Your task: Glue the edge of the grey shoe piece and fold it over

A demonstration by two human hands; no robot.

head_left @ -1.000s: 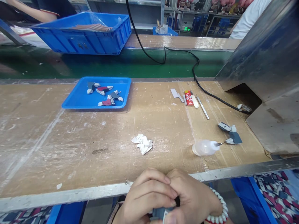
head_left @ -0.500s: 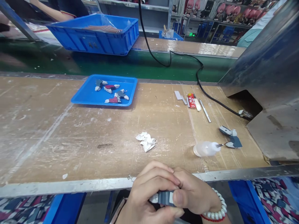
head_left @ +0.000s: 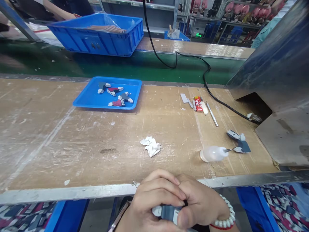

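My left hand [head_left: 152, 201] and my right hand [head_left: 201, 203] are pressed together below the near edge of the workbench [head_left: 72, 141]. Between their fingers they hold a small grey and white toy part [head_left: 166, 212]. A white bead bracelet [head_left: 228, 216] circles my right wrist. On the bench lie a crumpled white wipe [head_left: 151, 145], a small clear glue bottle [head_left: 212, 153] on its side, and a grey and white toy piece [head_left: 238, 141] by the bottle's tip.
A shallow blue tray [head_left: 87, 96] holds several grey and red toy pieces. A red box and thin tools [head_left: 200, 104] lie at the right. A metal housing [head_left: 277, 80] stands far right with a black cable [head_left: 207, 83]. A blue crate [head_left: 101, 35] sits beyond the green belt.
My hands have turned the small part and sunk slightly lower; its white end now shows at the left. Nothing on the bench has moved.
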